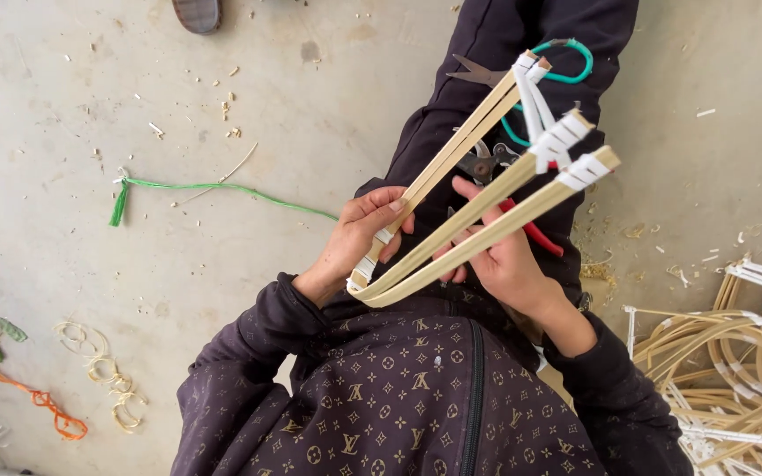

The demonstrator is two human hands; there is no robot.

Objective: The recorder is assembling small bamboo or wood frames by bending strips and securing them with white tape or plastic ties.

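Bent cane strips (478,189), pale, flat and smooth, form a long narrow bundle over the person's lap, folded at the near end and fanning toward the upper right, where white tape wraps the tips. The left hand (359,238) pinches the fold closed around them; the right hand (500,256) cradles the strips with fingers curled underneath. Pliers (487,163) with red handles lie beneath.

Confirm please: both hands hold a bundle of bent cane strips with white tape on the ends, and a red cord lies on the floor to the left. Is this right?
Not quite. The cord on the floor to the left is green, not red, as the head view shows. The rest holds: the left hand and the right hand both hold the bent cane strips, whose ends carry white tape.
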